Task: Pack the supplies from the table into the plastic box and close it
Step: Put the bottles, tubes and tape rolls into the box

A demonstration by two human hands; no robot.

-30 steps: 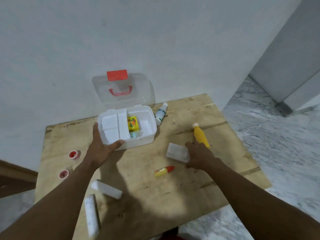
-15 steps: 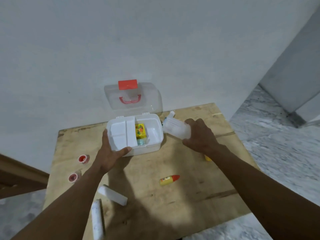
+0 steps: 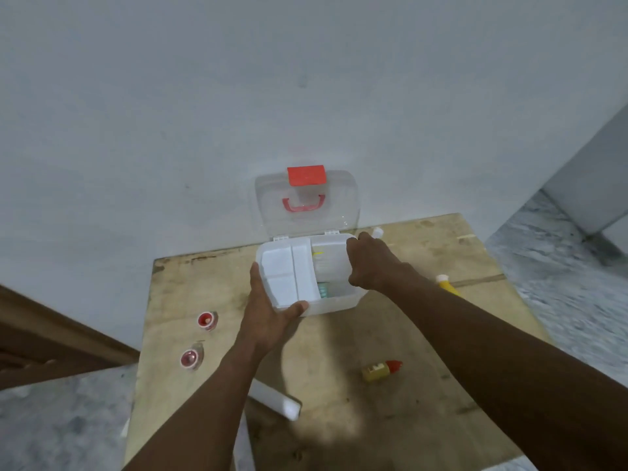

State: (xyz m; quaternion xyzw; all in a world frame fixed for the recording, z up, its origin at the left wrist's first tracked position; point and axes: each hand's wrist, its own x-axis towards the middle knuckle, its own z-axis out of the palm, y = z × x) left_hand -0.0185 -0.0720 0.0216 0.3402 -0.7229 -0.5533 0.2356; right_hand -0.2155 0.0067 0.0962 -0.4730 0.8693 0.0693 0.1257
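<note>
The white plastic box (image 3: 334,305) stands open at the table's back, its clear lid (image 3: 306,202) with red latch and handle leaning on the wall. My left hand (image 3: 268,312) grips the box's front left corner, thumb on the rim. My right hand (image 3: 368,261) is over the box's right compartment, holding a flat clear packet (image 3: 326,258) down inside it, on top of the yellow carton. A white divided tray (image 3: 283,273) fills the box's left side. On the table lie two red-capped rolls (image 3: 207,320) (image 3: 190,358), a white stick (image 3: 277,399), a small yellow bottle (image 3: 380,369) and a yellow tube (image 3: 445,283).
The wooden table (image 3: 407,419) stands against a pale wall. A white bottle cap (image 3: 377,231) peeks out behind my right hand. Marble floor lies to the right and left, with a dark wooden piece (image 3: 51,338) at the left.
My right hand lifted the clear packet off the table, carried it left and lowered it into the box's right compartment. My left hand kept its hold on the box.
</note>
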